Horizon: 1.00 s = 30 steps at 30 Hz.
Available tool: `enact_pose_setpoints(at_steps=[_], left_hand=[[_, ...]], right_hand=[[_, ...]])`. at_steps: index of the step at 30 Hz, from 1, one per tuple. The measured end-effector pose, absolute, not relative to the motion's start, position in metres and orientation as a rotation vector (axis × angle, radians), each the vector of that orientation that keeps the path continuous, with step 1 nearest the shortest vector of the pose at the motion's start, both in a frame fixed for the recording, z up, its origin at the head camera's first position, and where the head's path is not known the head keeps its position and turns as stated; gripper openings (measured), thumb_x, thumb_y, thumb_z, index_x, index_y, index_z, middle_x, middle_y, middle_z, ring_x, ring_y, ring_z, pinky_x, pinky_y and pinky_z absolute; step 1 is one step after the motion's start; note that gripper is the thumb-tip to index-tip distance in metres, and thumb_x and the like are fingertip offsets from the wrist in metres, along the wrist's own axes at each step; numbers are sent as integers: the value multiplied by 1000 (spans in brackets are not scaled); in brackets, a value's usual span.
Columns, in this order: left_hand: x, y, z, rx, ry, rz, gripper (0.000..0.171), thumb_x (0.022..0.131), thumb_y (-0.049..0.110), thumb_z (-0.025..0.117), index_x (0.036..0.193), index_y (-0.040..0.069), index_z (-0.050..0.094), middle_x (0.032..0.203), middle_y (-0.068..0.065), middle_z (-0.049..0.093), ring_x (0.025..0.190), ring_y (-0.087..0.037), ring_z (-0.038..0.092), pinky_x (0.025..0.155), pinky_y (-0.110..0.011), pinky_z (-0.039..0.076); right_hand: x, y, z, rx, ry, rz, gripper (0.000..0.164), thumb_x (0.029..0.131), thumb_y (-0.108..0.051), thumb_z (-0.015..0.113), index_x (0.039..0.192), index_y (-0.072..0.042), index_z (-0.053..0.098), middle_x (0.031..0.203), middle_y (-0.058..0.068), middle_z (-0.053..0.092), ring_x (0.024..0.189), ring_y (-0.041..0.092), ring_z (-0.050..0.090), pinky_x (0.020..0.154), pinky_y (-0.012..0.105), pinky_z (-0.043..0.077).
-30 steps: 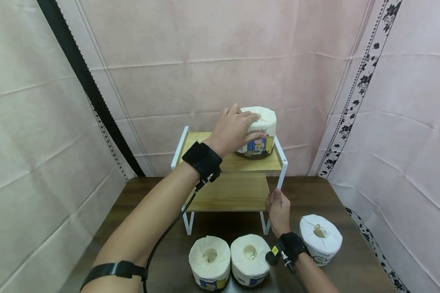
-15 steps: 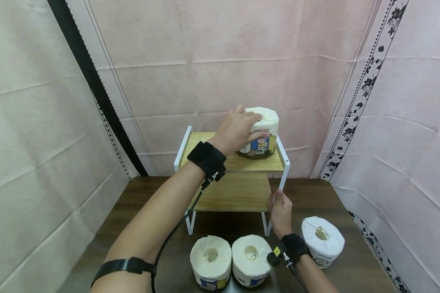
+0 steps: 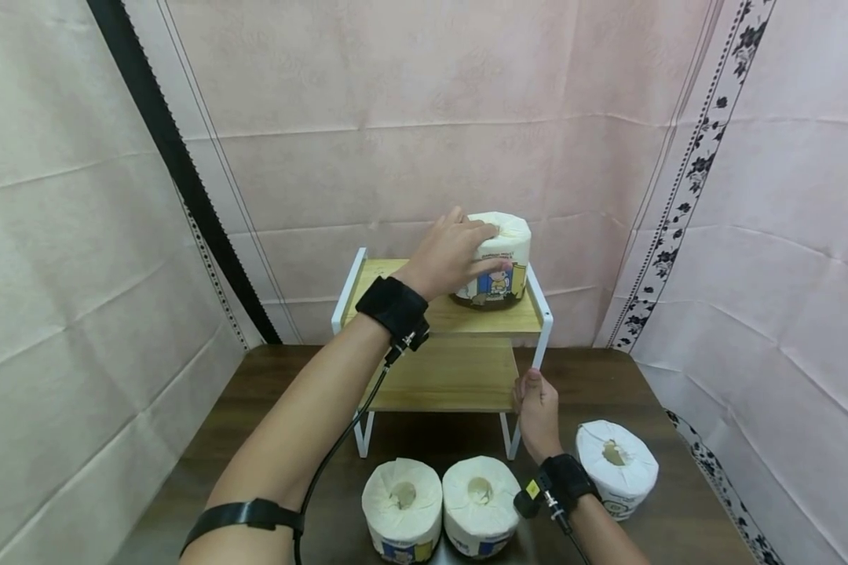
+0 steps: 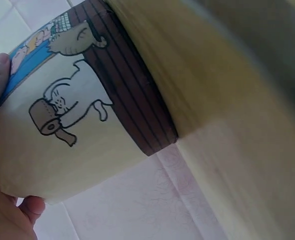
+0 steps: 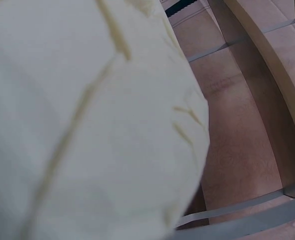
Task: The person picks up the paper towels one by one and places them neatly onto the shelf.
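In the head view a paper-wrapped toilet roll (image 3: 514, 245) with a cartoon label stands upright at the right end of a two-tier shelf's top board (image 3: 466, 320). My left hand (image 3: 447, 255) grips this roll from its left, the thumb across the front and fingers over the top. Close up in the left wrist view, the same roll (image 4: 82, 120) has its brown-striped base against the board. Lower down, my right hand (image 3: 539, 412) holds the shelf's white right leg (image 3: 542, 345); some of its fingers are hidden. A blurred white roll (image 5: 102, 125) fills much of the right wrist view.
Two more toilet rolls stand side by side before the shelf, a left one (image 3: 401, 506) and a right one (image 3: 480, 502). Another roll (image 3: 617, 467) stands right of my right wrist. Pale cloth walls (image 3: 367, 173) surround the dark wooden table (image 3: 275, 439).
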<state>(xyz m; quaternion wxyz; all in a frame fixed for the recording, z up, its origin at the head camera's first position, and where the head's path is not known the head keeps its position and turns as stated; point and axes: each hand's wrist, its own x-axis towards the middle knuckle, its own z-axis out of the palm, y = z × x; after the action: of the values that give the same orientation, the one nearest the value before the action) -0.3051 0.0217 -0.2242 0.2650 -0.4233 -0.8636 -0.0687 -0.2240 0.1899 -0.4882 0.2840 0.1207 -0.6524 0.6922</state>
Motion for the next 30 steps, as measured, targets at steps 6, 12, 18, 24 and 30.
enact_pose_setpoints(at_steps=[6, 12, 18, 24, 30], left_hand=[[-307, 24, -231, -1151, -2307, -160, 61, 90, 66, 48, 121, 16, 64, 96, 9, 66, 77, -15, 38, 76, -31, 27], [-302, 24, -237, -1089, -2280, -121, 72, 91, 70, 42, 135, 14, 57, 121, 1, 65, 87, -15, 42, 82, -31, 31], [-292, 13, -242, -1018, -2237, -164, 76, 91, 68, 47, 141, 10, 48, 129, -4, 57, 104, -18, 45, 92, -30, 34], [-271, -8, -255, -1107, -2079, -452, 76, 89, 52, 64, 145, 7, 40, 144, -11, 45, 126, -24, 43, 106, -32, 33], [-261, -23, -269, -1154, -2014, -486, 75, 88, 45, 67, 147, 9, 38, 151, -14, 38, 137, -26, 36, 112, -32, 26]], right_hand=[[-222, 193, -492, 358, -1738, 1882, 49, 108, -28, 25, 66, -4, 33, 54, 3, 27, 43, 17, 24, 40, 31, 20], [-220, 193, -495, 315, -1744, 1876, 51, 107, -33, 26, 64, -5, 33, 53, 2, 28, 43, 17, 24, 40, 30, 20], [-223, 187, -496, 345, -1742, 1888, 54, 106, -38, 27, 64, -5, 32, 53, 4, 27, 43, 18, 24, 40, 30, 20], [-224, 188, -494, 376, -1732, 1882, 52, 107, -34, 26, 67, -2, 34, 54, 5, 27, 43, 19, 25, 40, 31, 20], [-226, 190, -490, 348, -1754, 1854, 53, 107, -35, 27, 67, 0, 35, 56, 9, 27, 44, 19, 25, 41, 31, 21]])
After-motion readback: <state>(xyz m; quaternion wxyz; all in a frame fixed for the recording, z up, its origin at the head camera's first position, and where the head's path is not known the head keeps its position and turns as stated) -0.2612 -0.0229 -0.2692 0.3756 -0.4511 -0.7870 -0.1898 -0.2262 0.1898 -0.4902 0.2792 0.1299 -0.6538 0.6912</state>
